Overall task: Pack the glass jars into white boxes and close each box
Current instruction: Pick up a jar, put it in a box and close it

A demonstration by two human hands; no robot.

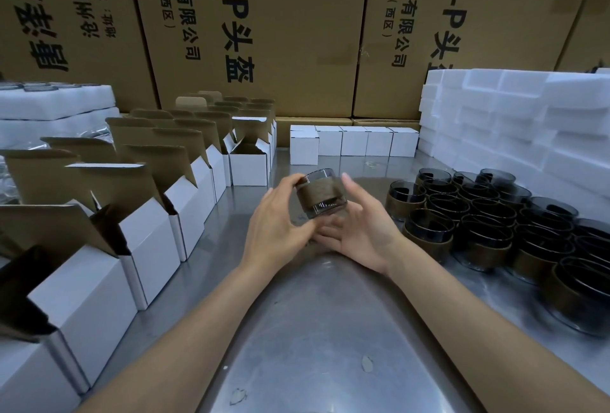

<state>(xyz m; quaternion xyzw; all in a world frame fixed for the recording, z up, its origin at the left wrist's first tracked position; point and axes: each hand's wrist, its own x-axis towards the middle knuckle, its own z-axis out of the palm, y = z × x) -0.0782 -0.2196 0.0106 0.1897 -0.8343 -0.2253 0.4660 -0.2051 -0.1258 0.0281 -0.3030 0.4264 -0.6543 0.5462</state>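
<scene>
A dark glass jar with a brown band [321, 194] is held above the middle of the metal table [313, 330], tilted a little to the left. My left hand [280, 224] grips its left side with curled fingers. My right hand [359, 227] cups it from below and from the right, thumb up beside the rim. Several open white boxes [185, 211] with raised brown flaps stand in rows on the left. A row of closed white boxes [353, 141] lines the back of the table.
Several more dark jars [495, 224] crowd the table's right side. White foam blocks [515, 122] are stacked at the back right, and foam trays [49, 108] at the back left. Big brown cartons [284, 32] form a wall behind the table.
</scene>
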